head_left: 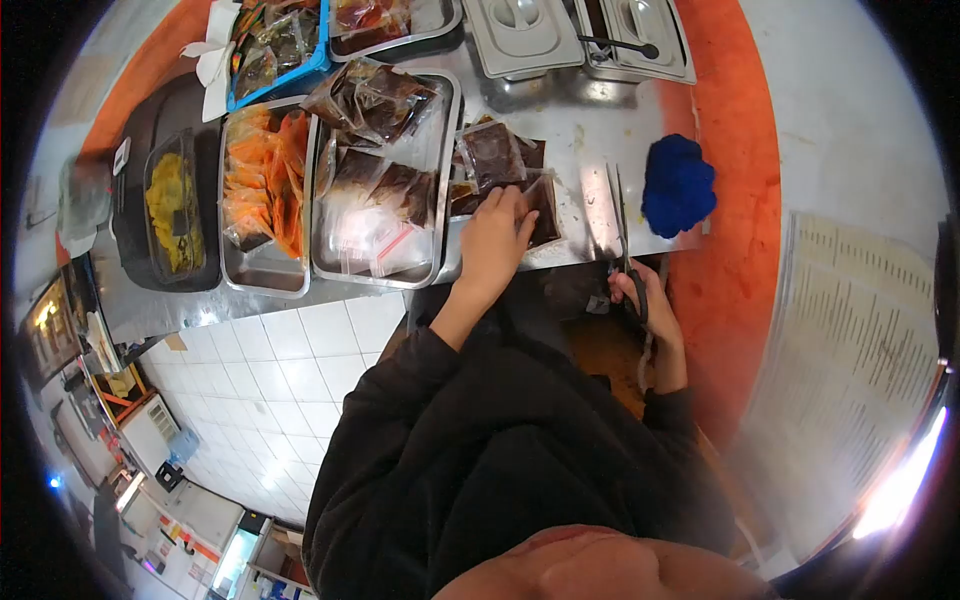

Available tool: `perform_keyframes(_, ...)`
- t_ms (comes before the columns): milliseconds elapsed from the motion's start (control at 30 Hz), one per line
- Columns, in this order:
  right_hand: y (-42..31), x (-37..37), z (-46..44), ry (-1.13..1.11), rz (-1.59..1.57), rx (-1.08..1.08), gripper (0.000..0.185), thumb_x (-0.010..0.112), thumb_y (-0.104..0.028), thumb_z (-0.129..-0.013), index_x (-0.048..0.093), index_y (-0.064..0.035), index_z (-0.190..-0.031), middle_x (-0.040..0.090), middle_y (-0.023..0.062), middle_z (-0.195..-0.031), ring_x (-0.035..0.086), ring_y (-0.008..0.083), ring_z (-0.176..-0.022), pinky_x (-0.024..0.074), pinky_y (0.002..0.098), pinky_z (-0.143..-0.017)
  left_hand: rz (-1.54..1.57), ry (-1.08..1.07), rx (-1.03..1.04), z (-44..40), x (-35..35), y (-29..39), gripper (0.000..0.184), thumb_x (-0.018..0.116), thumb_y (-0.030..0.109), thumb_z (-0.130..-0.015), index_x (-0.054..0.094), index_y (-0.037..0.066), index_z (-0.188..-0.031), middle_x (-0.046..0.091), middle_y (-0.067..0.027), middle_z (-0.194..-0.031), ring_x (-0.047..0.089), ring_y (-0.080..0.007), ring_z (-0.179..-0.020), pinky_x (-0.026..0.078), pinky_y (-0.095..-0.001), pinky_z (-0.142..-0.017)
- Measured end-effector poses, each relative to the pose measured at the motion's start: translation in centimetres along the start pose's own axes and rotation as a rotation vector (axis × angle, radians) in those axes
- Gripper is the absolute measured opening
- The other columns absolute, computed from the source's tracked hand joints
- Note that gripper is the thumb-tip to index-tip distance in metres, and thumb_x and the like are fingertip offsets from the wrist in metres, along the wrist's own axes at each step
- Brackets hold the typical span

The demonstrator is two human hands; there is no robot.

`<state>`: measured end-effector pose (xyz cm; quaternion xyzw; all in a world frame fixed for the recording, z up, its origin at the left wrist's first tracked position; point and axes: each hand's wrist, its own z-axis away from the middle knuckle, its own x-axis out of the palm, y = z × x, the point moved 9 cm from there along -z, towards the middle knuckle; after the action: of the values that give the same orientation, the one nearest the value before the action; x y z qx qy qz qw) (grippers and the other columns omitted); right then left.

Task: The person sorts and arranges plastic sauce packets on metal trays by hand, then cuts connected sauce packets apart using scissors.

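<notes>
My left hand (495, 240) is at a small pile of clear packets of dark sauce (493, 156) lying on the steel counter. Its fingers are bent together over the edge of one packet, and the fingertips are partly hidden. My right hand (650, 297) grips the black handles of a pair of scissors (620, 215) at the counter's front edge. The blades point away from me and stand slightly apart, with nothing between them. A crumpled blue cloth (679, 186) lies to the right of the blades.
Left of the pile, a steel tray (447, 180) holds more dark packets, and another tray (290, 291) holds orange-filled bags. A black case (130, 240) stands farther left. Lidded steel containers (520, 50) and a blue crate (326, 55) are at the back. An orange-red wall band (730, 300) borders the right side.
</notes>
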<state>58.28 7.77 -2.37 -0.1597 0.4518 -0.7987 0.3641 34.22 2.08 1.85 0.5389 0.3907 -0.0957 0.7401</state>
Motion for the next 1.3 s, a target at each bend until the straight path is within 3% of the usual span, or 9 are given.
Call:
perform_keyframes(100,0.2,-0.7,0.6,-0.023,0.011,0.051,0.035,0.060,-0.034,-0.088,0.057,0.0003,-0.091,0.053,0.0018,-0.067,0.053,0.0102,-0.062,0.0419,0.0249,-0.057,0.212,0.019,0.039,0.0,0.3,1.0,0.021,0.056,0.022,-0.090,0.050,0.002,-0.093,0.057,-0.0155,-0.087,0.058,-0.0304,-0.079,0.045,-0.0377,-0.069)
perform_keyframes(233,0.6,-0.2,1.5,-0.202,-0.036,0.092,0.038,0.058,-0.038,-0.089,0.058,-0.0002,-0.086,0.054,0.0029,-0.065,0.053,0.0118,-0.062,0.0419,0.0255,-0.057,0.513,0.017,-0.113,0.1,0.6,-1.3,0.019,0.046,0.022,-0.095,0.050,0.004,-0.097,0.059,-0.0166,-0.095,0.059,-0.0355,-0.083,0.046,-0.0357,-0.070)
perform_keyframes(333,1.6,2.0,2.9,-0.498,0.016,0.218,0.042,0.055,-0.041,-0.090,0.058,-0.0002,-0.081,0.054,0.0035,-0.065,0.053,0.0122,-0.061,0.0421,0.0261,-0.059,0.994,0.150,-0.276,0.4,1.2,-6.5,0.026,0.048,0.023,-0.095,0.049,0.002,-0.109,0.058,-0.0071,-0.103,0.057,-0.0186,-0.095,0.046,-0.0315,-0.077)
perform_keyframes(433,1.8,4.9,3.1,-0.605,-0.025,0.258,0.045,0.055,-0.044,-0.090,0.058,0.0003,-0.081,0.054,0.0036,-0.065,0.053,0.0121,-0.062,0.0433,0.0263,-0.060,1.407,0.187,-0.582,2.1,1.8,-6.9,0.024,0.044,0.028,-0.097,0.053,0.007,-0.104,0.058,-0.0038,-0.102,0.057,-0.0136,-0.090,0.045,-0.0299,-0.075)
perform_keyframes(467,0.6,6.3,3.1,-0.648,-0.075,0.206,0.047,0.054,-0.046,-0.090,0.058,0.0005,-0.082,0.053,0.0036,-0.066,0.053,0.0122,-0.064,0.0439,0.0266,-0.061,1.491,0.183,-0.512,2.2,1.9,-7.2,0.018,0.052,0.021,-0.093,0.053,0.005,-0.103,0.060,-0.0045,-0.100,0.059,-0.0144,-0.088,0.047,-0.0296,-0.073)
perform_keyframes(600,0.1,9.2,2.1,-0.611,-0.214,0.128,0.044,0.053,-0.042,-0.091,0.056,0.0002,-0.081,0.053,0.0030,-0.068,0.052,0.0125,-0.064,0.0432,0.0269,-0.061,1.241,0.180,-0.377,2.6,0.8,-6.2,0.033,0.066,0.001,-0.081,0.051,-0.002,-0.111,0.060,-0.0085,-0.107,0.058,-0.0149,-0.097,0.047,-0.0280,-0.084)
perform_keyframes(767,-1.3,10.4,0.5,-0.477,-0.211,-0.003,0.044,0.054,-0.044,-0.090,0.056,0.0002,-0.085,0.053,0.0028,-0.070,0.050,0.0118,-0.065,0.0423,0.0260,-0.061,1.219,0.127,-0.332,3.2,1.5,-5.5,0.039,0.068,0.002,-0.080,0.052,-0.003,-0.115,0.060,-0.0070,-0.107,0.057,-0.0146,-0.097,0.045,-0.0289,-0.088)
perform_keyframes(933,-0.7,10.2,0.6,-0.354,-0.069,0.052,0.048,0.059,-0.048,-0.086,0.056,-0.0006,-0.088,0.052,0.0019,-0.071,0.049,0.0109,-0.066,0.0408,0.0251,-0.060,1.213,-0.202,-0.455,4.0,3.5,-5.3,0.046,0.067,0.004,-0.081,0.050,-0.001,-0.123,0.060,-0.0044,-0.108,0.057,-0.0122,-0.096,0.047,-0.0262,-0.083)
perform_keyframes(1300,-0.3,10.6,1.0,-0.341,0.017,0.084,0.049,0.062,-0.050,-0.083,0.054,-0.0014,-0.089,0.050,0.0014,-0.069,0.049,0.0108,-0.064,0.0385,0.0247,-0.057,1.092,-0.152,-0.334,3.7,2.1,-4.2,0.045,0.067,0.008,-0.082,0.050,0.001,-0.122,0.060,-0.0019,-0.102,0.055,-0.0072,-0.085,0.047,-0.0208,-0.068)
